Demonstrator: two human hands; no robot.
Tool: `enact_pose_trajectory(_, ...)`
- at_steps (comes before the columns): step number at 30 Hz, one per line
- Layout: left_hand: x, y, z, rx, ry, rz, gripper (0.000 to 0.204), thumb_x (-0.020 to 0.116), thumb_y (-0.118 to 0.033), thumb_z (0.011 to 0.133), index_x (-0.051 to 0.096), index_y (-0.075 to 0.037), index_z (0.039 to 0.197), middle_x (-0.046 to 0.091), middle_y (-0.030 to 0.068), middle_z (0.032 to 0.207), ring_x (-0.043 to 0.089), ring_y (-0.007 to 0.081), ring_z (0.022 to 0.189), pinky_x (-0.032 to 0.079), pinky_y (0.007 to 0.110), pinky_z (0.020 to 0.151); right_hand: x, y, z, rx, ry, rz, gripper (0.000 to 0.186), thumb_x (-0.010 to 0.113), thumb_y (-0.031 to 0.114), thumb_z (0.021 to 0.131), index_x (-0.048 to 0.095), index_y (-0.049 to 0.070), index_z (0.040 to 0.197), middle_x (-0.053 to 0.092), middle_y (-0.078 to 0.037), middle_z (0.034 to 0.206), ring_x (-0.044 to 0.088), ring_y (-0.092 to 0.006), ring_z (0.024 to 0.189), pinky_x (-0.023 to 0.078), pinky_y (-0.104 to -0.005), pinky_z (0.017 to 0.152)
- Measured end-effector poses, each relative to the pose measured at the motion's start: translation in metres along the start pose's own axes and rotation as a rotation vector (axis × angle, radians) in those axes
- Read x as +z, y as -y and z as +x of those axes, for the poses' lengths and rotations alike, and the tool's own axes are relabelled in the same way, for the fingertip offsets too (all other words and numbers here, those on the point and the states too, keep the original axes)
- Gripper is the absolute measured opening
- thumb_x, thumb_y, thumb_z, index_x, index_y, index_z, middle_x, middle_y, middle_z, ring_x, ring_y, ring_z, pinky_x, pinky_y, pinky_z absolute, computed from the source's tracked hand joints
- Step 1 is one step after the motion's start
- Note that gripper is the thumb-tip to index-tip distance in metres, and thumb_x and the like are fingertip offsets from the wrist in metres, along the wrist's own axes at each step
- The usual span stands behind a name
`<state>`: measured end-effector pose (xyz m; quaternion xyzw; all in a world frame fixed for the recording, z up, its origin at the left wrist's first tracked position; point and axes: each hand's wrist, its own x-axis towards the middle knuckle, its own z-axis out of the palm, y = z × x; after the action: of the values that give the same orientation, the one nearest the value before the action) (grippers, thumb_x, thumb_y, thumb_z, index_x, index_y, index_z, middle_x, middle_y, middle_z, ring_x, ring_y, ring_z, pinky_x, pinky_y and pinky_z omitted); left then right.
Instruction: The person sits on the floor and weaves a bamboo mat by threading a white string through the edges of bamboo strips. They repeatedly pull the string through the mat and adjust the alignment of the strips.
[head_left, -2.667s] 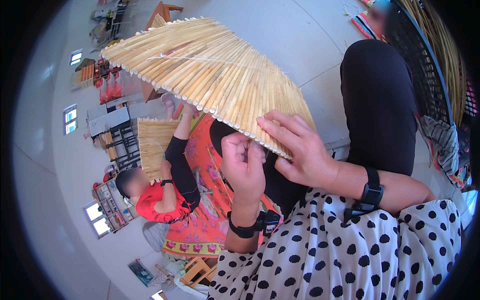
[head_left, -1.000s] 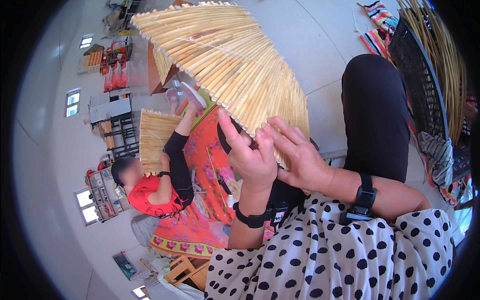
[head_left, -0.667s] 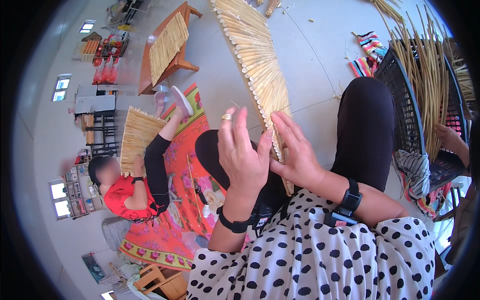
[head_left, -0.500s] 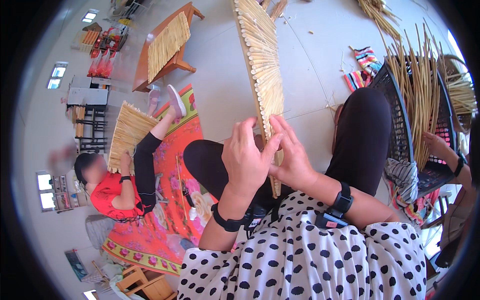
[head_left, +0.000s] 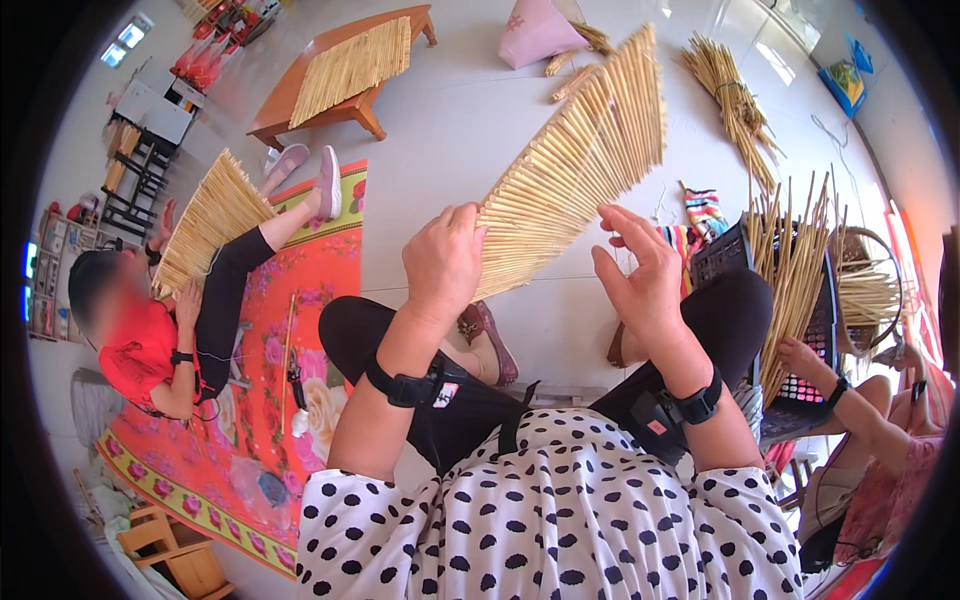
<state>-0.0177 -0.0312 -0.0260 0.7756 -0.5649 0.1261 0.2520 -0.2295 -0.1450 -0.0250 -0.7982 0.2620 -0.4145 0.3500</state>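
A mat of straight pale reed stalks (head_left: 570,160), joined side by side, is held up slanting in front of me. My left hand (head_left: 445,250) is closed on its lower left end, fingers curled round the edge. My right hand (head_left: 640,275) is raised beside the mat's lower edge, fingers apart and loosely bent, gripping nothing. My bent knees and dark trousers lie below both hands.
A co-worker in red (head_left: 150,360) holds another mat on a floral sheet (head_left: 265,420). A wooden table (head_left: 265,115) bears a mat. At right, another person's hand (head_left: 800,355) touches stalks in a black basket (head_left: 710,260). A stalk bundle (head_left: 730,100) lies beyond.
The view has risen to show more floor. The mat has swung rightward and away from my body. My left hand now grips its end; my right hand has let go and opened.
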Motion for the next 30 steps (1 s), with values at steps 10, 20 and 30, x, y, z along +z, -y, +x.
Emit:
enact_pose_trajectory(10,-0.008,0.017,0.021,0.246,0.007,-0.213,0.023,0.068,-0.008,0.084,0.064,-0.005,0.107,0.067,0.0074,0.095,0.065,0.0275,0.088,0.053,0.039,0.073,0.019,0.036,0.064,-0.53,0.149,-0.789,0.051,0.077,0.019,0.078,0.061,0.01,0.126,0.064,-0.01,0.118,0.049,-0.0284,0.127,0.035,-0.0527,0.11)
enact_pose_trajectory(20,-0.052,0.029,0.044,0.427,-0.1,-0.071,0.03,0.076,-0.016,0.078,0.067,-0.01,0.106,0.065,0.002,0.091,0.063,0.0223,0.086,0.045,0.047,0.094,0.029,0.047,0.077,-0.299,0.293,-0.64,0.024,0.076,0.03,0.081,0.069,0.009,0.091,0.068,-0.01,0.076,0.066,-0.0306,0.07,0.052,-0.0406,0.061)
enact_pose_trajectory(30,-0.088,-0.007,0.062,0.581,-0.208,0.046,0.027,0.081,-0.034,0.069,0.067,-0.015,0.081,0.059,-0.0037,0.081,0.061,0.0148,0.088,0.027,0.061,0.116,0.026,0.043,0.01,-0.01,-0.114,-0.364,0.032,0.082,0.022,0.076,0.074,0.006,0.102,0.071,-0.014,0.081,0.069,-0.0316,0.069,0.054,-0.0374,0.063)
